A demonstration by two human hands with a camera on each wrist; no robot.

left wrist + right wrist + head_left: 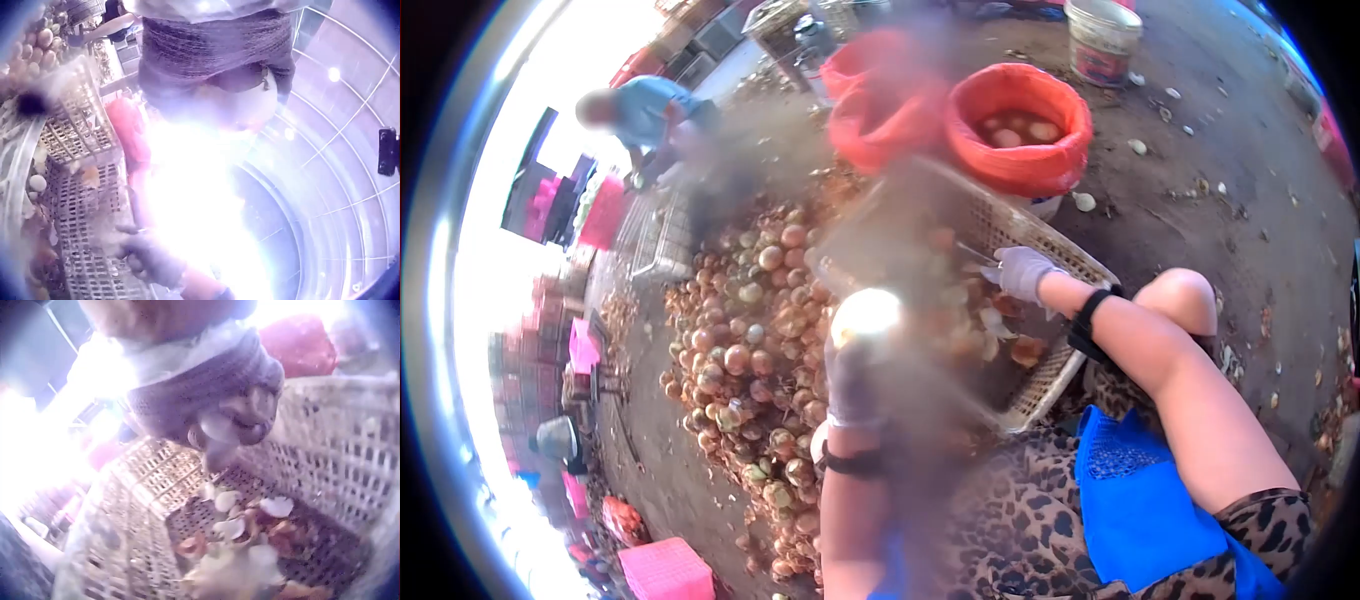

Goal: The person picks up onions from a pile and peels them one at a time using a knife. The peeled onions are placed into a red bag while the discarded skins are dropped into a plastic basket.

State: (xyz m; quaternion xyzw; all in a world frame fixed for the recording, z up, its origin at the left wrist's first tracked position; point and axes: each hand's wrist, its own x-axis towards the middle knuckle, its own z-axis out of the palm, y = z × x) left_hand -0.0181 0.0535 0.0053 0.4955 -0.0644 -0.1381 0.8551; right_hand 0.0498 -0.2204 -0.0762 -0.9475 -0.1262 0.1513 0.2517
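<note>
My left hand [853, 380], in a grey knit glove, grips a pale peeled onion [866, 316] that glares white in the sun, just over the near side of a white plastic basket [1068, 372]. My right hand [1020, 272], also gloved, hovers over the basket's far side with its fingers curled round a small knife [978, 256]. In the right wrist view the curled gloved fingers [240, 419] hang above onion skins [250, 528] on the basket floor. The left wrist view is mostly glare; the left glove [212, 56] shows at the top.
A big pile of unpeeled onions [750, 340] lies on the ground to the left. Red mesh sacks [1015, 150] with peeled onions stand behind the basket, a white bucket [1103, 40] farther back. Another person [645, 110] bends at the far left. Pink crates [665, 570] stand nearby.
</note>
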